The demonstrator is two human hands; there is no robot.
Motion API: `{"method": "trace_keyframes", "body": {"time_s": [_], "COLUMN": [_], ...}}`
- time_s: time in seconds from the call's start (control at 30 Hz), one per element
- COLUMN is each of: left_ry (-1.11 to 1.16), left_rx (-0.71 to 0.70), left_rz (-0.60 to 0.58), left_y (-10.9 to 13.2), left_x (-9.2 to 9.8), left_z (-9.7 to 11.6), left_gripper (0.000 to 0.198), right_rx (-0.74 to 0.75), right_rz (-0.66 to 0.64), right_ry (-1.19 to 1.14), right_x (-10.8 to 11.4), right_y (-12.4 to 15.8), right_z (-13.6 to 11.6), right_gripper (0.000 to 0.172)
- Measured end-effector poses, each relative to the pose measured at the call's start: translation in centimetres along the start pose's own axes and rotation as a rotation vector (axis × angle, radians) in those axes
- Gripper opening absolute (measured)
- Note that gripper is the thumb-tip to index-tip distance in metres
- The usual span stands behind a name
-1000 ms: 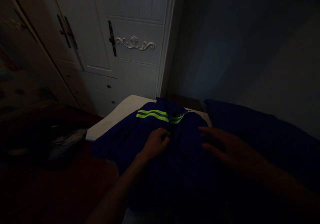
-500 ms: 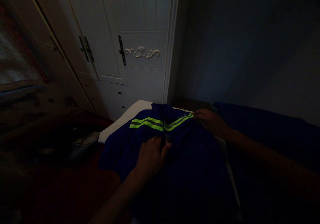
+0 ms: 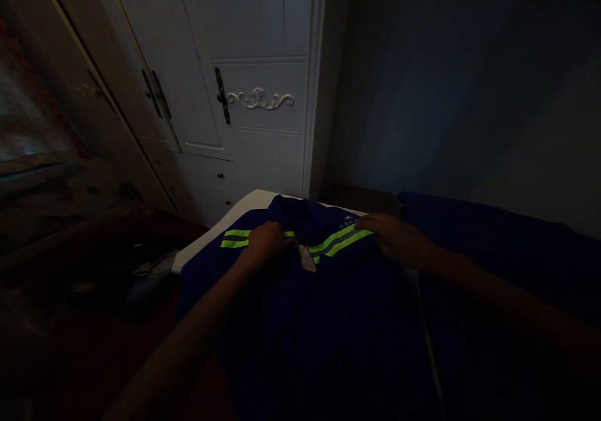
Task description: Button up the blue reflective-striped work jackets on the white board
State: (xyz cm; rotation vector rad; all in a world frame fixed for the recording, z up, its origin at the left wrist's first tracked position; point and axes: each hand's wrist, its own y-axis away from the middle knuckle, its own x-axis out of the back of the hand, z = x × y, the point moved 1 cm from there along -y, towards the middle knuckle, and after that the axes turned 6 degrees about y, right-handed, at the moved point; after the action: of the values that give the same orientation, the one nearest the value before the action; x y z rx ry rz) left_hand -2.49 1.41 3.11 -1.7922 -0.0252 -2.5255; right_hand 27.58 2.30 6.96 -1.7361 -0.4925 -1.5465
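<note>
A dark blue jacket (image 3: 328,321) with yellow-green and grey reflective stripes lies spread over a white-topped surface (image 3: 248,203). My left hand (image 3: 268,241) is closed on the cloth by the left chest stripe, partly covering it; the fingertips are hard to see in the dim light. At the outer end of the other stripe, my right hand (image 3: 392,234) pinches the jacket beside a small pale print (image 3: 348,222). Between the hands the front parts, and a small pale patch (image 3: 307,258) shows there.
Beyond the surface stands a white wardrobe (image 3: 263,152) with dark handles and scroll trim. More dark blue cloth (image 3: 493,233) lies to the right, by the wall. Dark, indistinct items (image 3: 145,277) are on the left, above a reddish floor (image 3: 94,358).
My left hand has moved up and left from the middle of the jacket onto the left stripe. The right stripe has shifted and shows wider; my right hand stays near its end.
</note>
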Motion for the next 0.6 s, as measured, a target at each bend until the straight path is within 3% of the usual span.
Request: {"method": "trace_keyframes", "body": {"time_s": [0.07,0.13,0.23,0.33,0.43,0.5,0.57,0.6], "left_ry": [0.124,0.22,0.343,0.896,1.512,1.505,1.244,1.067], "left_rx": [0.035,0.043,0.001,-0.06,-0.08,-0.023,0.067,0.09], "left_rz": [-0.065,-0.053,-0.032,0.032,0.113,0.064,0.023,0.057], "left_y": [-1.1,-1.8,-2.0,-1.3,-0.5,-0.1,0.3,0.5], "left_x": [0.0,0.1,0.2,-0.1,-0.7,-1.1,-1.2,-1.0], "left_z": [-0.1,-0.1,-0.4,-1.7,-3.7,-4.8,-5.4,-5.3], "left_gripper": [0.03,0.014,0.014,0.019,0.018,0.015,0.013,0.017], "right_rx": [0.026,0.022,-0.003,-0.042,-0.095,-0.145,-0.225,-0.276], "right_rz": [0.003,-0.061,-0.194,-0.252,-0.167,-0.048,0.087,0.147], "right_ry": [-0.022,-0.014,-0.065,-0.236,-0.357,-0.446,-0.54,-0.587], "right_x": [0.0,-0.8,-3.0,-5.3,-6.3,-6.2,-6.0,-5.9], "right_y": [-1.8,-3.8,-6.6,-8.6,-9.5,-9.5,-9.4,-9.2], "right_z": [-2.3,-4.3,-5.7,-5.4,-3.8,-2.2,-0.5,0.3], "right_gripper": [0.061,0.066,0.073,0.051,0.026,0.023,0.019,0.017]}}
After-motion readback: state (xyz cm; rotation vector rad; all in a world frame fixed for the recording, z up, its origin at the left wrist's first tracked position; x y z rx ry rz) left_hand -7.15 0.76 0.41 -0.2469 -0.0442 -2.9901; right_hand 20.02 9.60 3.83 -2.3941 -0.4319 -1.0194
